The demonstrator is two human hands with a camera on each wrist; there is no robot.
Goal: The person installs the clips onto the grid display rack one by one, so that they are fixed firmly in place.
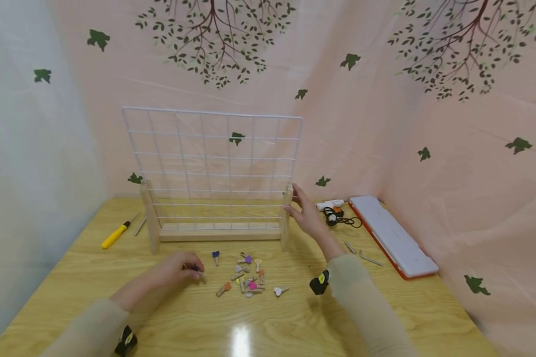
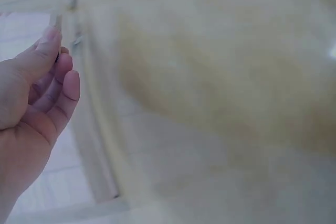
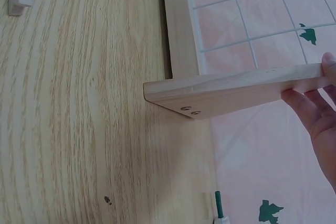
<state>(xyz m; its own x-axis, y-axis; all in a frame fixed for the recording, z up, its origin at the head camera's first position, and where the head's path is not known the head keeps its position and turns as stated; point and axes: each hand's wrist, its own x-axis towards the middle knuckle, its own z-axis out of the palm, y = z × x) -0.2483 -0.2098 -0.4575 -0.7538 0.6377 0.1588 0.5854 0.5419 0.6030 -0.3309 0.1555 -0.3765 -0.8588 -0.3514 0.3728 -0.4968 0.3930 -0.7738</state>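
My left hand (image 1: 176, 268) is low over the table, left of a loose group of small wooden clothespins (image 1: 252, 286) with coloured heart tops. Between its thumb and fingertips it pinches one small clothespin (image 1: 201, 275), mostly covered by the fingers. A white wire grid (image 1: 212, 114) stands upright in a wooden stand with a base bar (image 1: 221, 235) and a side post at each end. My right hand (image 1: 307, 215) grips the upper part of the right side post (image 3: 236, 92), thumb on one edge and fingers on the outer face. Two screw holes show near that post's foot.
A yellow-handled screwdriver (image 1: 114, 237) and a metal rod (image 1: 140, 225) lie left of the stand. To the right are a white tool (image 1: 330, 204) with a black cord, small metal pieces (image 1: 370, 259) and a long white-and-red case (image 1: 393, 237). Printed cloth hangs behind the table.
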